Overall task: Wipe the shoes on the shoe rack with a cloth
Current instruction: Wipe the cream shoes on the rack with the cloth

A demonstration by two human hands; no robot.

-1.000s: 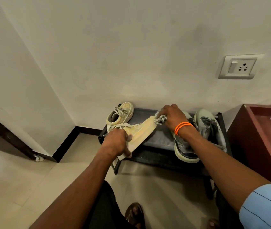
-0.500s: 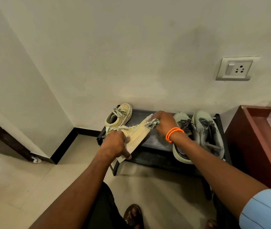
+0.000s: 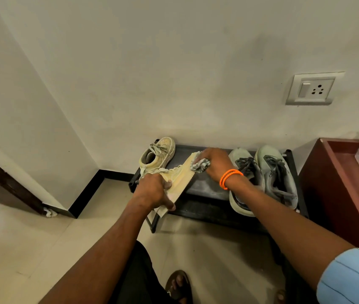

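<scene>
i see my left hand clamped on the cream shoe's heel over the shoe rack's left front edge, toe pointing away toward my right hand, whose fingers bunch the cloth there.

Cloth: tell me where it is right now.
In the head view, the checked cloth is bunched in the right hand, pressed on the cream shoe's toe above the shoe rack.

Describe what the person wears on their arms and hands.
Both forearms are bare. The right wrist carries two thin orange bands. A light blue sleeve with thin dark stripes covers the right upper arm. The left hand and right hand wear no gloves or rings visible here.
</scene>
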